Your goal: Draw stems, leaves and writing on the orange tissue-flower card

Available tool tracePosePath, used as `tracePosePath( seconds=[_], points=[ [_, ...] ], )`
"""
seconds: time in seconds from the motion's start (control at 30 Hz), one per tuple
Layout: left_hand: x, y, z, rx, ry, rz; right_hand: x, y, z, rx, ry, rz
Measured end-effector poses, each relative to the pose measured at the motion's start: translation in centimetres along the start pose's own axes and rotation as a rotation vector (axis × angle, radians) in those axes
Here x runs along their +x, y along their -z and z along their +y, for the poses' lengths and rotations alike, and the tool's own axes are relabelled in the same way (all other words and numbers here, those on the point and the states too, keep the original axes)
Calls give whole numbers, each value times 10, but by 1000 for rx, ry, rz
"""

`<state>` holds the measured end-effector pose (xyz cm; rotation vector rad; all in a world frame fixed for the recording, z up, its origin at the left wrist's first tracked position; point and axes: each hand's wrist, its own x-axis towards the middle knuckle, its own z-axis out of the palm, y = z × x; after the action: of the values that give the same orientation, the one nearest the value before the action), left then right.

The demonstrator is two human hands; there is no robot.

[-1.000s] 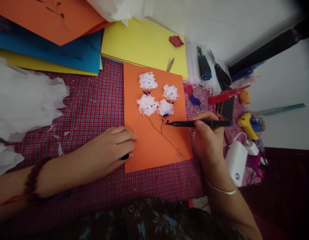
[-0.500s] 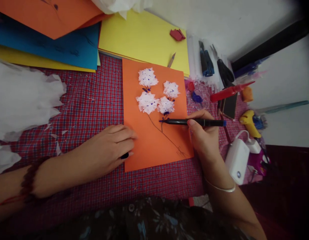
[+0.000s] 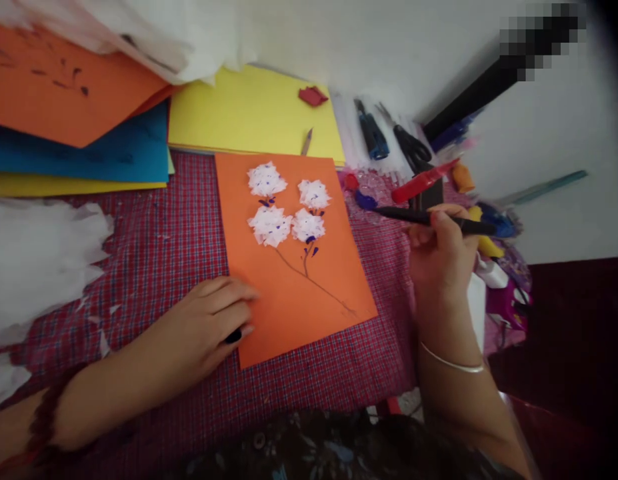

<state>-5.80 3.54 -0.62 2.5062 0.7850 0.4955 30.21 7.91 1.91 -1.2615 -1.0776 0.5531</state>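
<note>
Right hand grips pen, right of orange card.

Home craft table: checked cloth, coloured paper sheets, scissors, glue gun beside a white wall.

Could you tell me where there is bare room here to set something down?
The checked cloth is mostly bare between the white tissue paper and the orange card, beyond the left hand, and in a strip below the card. Right of it, by the right hand with its pen, scissors and a red bottle crowd in.
</note>
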Motion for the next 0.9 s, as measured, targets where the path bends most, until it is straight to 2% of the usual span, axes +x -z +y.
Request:
tracePosePath(
  seconds=[0.1,0.17,0.4,0.77,0.9],
  points=[
    [0,0,-2,5,-10,4,17,20,16,-65,47,136],
    [-1,-1,-4,16,-17,5,23,26,24,-76,18,150],
    [0,2,-4,62,-21,3,19,13,32,-70,-102,38],
    [1,2,-3,41,-10,-28,22,0,39,-101,-99,-41],
    [0,2,-3,29,-5,-12,20,1,38,-129,-67,-1]
  ],
)
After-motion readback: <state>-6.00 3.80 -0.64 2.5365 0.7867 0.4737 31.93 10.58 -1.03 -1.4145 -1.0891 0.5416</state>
